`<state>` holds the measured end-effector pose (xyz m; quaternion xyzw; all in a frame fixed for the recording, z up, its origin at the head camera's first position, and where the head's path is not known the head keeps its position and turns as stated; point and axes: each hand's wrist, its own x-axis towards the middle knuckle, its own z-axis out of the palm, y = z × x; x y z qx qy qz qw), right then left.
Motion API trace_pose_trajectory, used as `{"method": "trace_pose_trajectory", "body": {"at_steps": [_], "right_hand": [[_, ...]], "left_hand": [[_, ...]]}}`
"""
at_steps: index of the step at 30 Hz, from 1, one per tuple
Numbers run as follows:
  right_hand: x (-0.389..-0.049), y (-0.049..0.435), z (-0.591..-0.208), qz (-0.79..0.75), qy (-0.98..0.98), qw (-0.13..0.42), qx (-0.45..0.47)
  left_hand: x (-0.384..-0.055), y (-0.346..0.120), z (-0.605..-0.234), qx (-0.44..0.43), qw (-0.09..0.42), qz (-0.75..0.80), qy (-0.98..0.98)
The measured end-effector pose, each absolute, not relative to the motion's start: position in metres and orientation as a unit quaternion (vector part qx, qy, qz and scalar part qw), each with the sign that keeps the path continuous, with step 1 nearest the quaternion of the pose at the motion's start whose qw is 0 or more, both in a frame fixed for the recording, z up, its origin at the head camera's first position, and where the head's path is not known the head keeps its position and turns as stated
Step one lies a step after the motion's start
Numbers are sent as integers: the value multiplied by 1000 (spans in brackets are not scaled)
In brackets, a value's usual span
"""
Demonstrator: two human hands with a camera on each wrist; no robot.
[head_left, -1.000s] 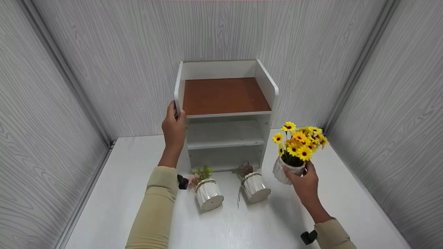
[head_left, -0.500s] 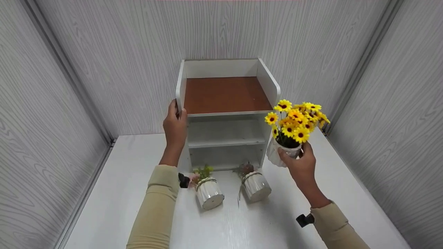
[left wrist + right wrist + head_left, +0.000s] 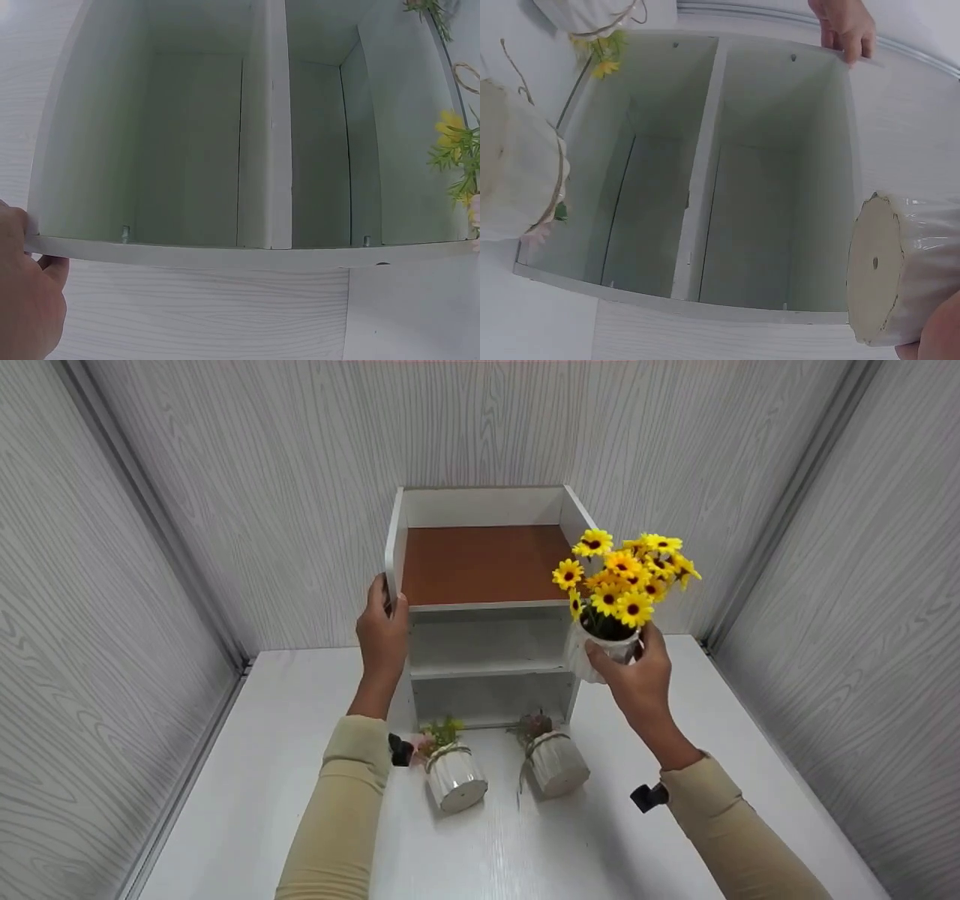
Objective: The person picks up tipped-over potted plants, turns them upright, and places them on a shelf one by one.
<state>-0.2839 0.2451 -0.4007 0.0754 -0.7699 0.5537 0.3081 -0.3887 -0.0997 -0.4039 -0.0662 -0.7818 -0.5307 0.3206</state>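
Observation:
My right hand [image 3: 637, 679] grips a white fluted flowerpot [image 3: 589, 656] filled with yellow artificial flowers [image 3: 622, 577]. It is raised off the table, overlapping the right side panel of a small white shelf [image 3: 491, 671] in the head view. The pot's flat base [image 3: 875, 270] faces the camera in the right wrist view. With fingers and thumb on either side, my left hand [image 3: 384, 634] holds the front edge of the shelf's left side panel [image 3: 394, 547]. In the left wrist view the hand [image 3: 30, 292] is at that panel's edge.
Two more white pots lie tipped in front of the shelf, bases toward me: one [image 3: 456, 780] with pink and green flowers, one [image 3: 556, 765] with dull reddish flowers. A brown board [image 3: 487, 562] forms the shelf's top surface. Wood-grain walls [image 3: 480, 420] enclose the table [image 3: 262, 765].
My right hand has lifted the pot of yellow flowers up and a little left, toward the shelf top. The left hand keeps its hold on the side panel.

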Motion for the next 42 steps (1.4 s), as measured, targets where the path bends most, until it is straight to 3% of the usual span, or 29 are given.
{"method": "trace_pose_trajectory", "body": {"at_steps": [18,42], "right_hand": [[-335,210,-369,542,-772,318,99],[-358,198,-361,581,-750,307,75]], "left_hand": [[-389,-108,-405,-51,309,-541,-780],[-381,-102,-408,-62,316,-544,-775]]}}
